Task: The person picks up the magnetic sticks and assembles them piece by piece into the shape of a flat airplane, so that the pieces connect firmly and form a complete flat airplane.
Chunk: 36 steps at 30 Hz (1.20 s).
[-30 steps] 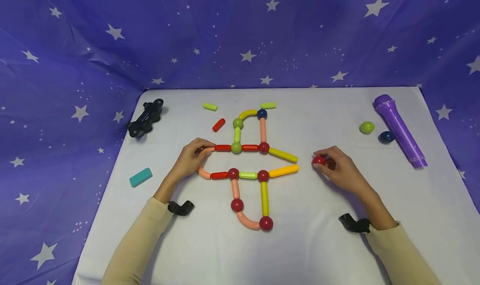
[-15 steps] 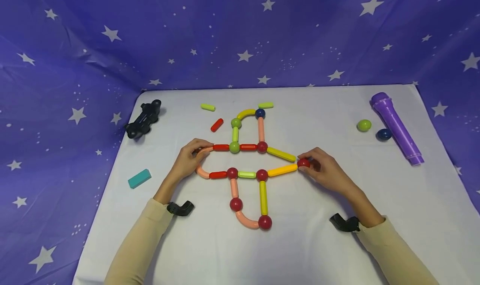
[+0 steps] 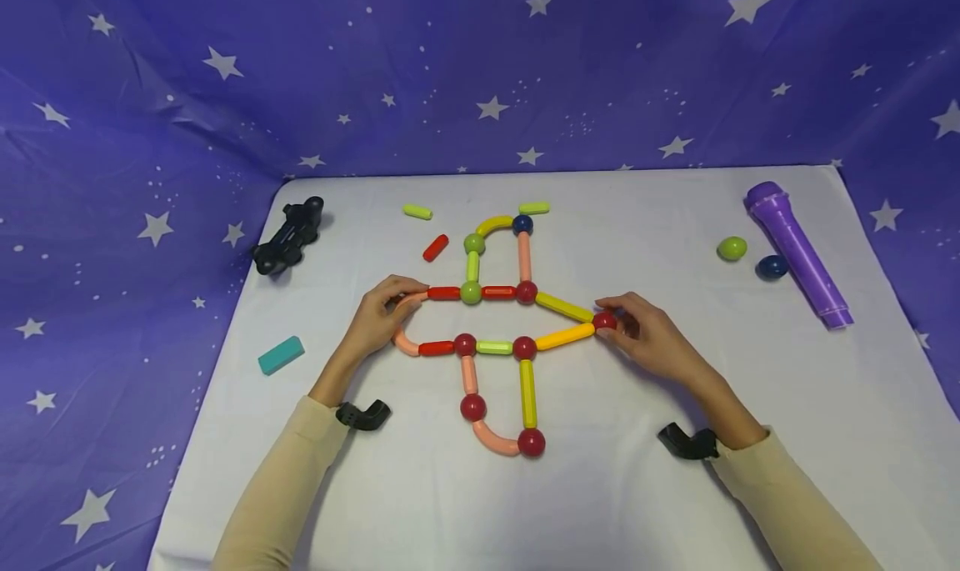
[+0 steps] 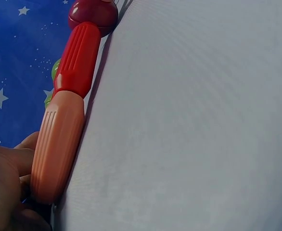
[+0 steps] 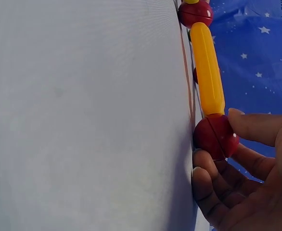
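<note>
Magnetic sticks and balls lie joined flat on the white table. My right hand (image 3: 654, 338) pinches a red ball (image 5: 213, 137) between thumb and fingers; the ball touches the tips of the orange-yellow stick (image 5: 207, 70) and the yellow stick (image 3: 564, 307), which meet there. At the other end, my left hand (image 3: 384, 314) pinches the upper part of a curved pink stick (image 4: 58, 144), whose lower end joins a red stick (image 3: 437, 348). Along the middle, red balls (image 3: 465, 345) and a green ball (image 3: 471, 293) link the rows. Loops extend above and below, the lower one ending in a curved pink stick (image 3: 495, 439).
Loose green sticks (image 3: 417, 212) and a red stick (image 3: 436, 247) lie behind the figure. A black toy (image 3: 289, 236) and teal block (image 3: 281, 355) are at left. A purple tube (image 3: 798, 254), green ball (image 3: 732, 248) and dark blue ball (image 3: 772, 267) are at right.
My right hand has moved left with the red ball, bringing it from apart to touching the tips of both yellow sticks. My left hand keeps its hold on the curved pink stick.
</note>
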{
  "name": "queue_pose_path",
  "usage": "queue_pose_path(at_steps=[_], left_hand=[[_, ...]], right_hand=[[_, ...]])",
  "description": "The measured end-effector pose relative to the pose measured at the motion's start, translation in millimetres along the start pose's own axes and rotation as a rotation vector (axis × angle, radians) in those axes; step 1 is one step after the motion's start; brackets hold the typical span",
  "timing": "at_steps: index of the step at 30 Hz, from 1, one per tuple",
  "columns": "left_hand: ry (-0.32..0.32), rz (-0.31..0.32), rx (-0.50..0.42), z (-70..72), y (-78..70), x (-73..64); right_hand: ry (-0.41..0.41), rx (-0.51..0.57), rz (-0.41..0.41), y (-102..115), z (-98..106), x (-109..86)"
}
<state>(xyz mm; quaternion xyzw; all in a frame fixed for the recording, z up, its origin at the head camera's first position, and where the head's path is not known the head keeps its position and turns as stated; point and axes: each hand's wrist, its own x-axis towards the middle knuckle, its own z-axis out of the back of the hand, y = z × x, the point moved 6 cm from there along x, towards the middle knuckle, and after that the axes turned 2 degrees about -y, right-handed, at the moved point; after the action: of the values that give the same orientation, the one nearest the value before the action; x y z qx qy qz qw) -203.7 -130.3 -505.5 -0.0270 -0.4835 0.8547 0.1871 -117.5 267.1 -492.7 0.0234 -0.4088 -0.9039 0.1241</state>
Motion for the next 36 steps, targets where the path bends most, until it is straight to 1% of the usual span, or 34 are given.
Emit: queue_pose_path(at_steps=[8, 12, 16, 19, 21, 22, 25, 28, 30, 32, 34, 36], left_hand=[[-0.003, 0.021, -0.007, 3.2, -1.0, -1.6], [-0.004, 0.014, -0.009, 4.0, -0.9, -1.7], [0.028, 0.001, -0.005, 4.5, -3.6, 1.7], [0.059, 0.003, 0.042, 10.6, -9.8, 10.5], [0.073, 0.001, 0.095, 18.9, -16.5, 22.0], [0.079, -0.002, 0.124, 22.9, -20.4, 30.7], [0.101, -0.007, 0.21, 33.8, -31.5, 63.9], [0.147, 0.014, 0.331, 39.1, -36.3, 100.2], [0.203, 0.037, 0.432, 38.6, -33.5, 121.2], [0.267, 0.072, 0.524, 36.2, -26.7, 136.8], [0.321, 0.097, 0.595, 33.3, -19.6, 146.4], [0.342, 0.109, 0.643, 30.7, -13.5, 152.5]], right_hand=[[0.016, -0.002, -0.012, 2, -2, 3.9], [0.019, -0.005, -0.005, 1, -3, 4.5], [0.012, -0.002, -0.001, 0, -2, 2.9], [0.014, 0.005, -0.003, -2, -1, 1.6], [0.016, 0.011, 0.001, -3, -1, 1.0], [0.016, 0.012, -0.002, -3, -1, 0.5], [0.009, 0.013, -0.005, -6, 2, -1.2], [-0.001, 0.012, -0.013, -9, 4, -3.2], [-0.008, 0.013, -0.007, -11, 5, -4.4], [-0.02, 0.027, 0.007, -11, 6, -5.6], [-0.035, 0.036, 0.023, -11, 7, -7.1], [-0.055, 0.039, 0.031, -13, 11, -9.1]])
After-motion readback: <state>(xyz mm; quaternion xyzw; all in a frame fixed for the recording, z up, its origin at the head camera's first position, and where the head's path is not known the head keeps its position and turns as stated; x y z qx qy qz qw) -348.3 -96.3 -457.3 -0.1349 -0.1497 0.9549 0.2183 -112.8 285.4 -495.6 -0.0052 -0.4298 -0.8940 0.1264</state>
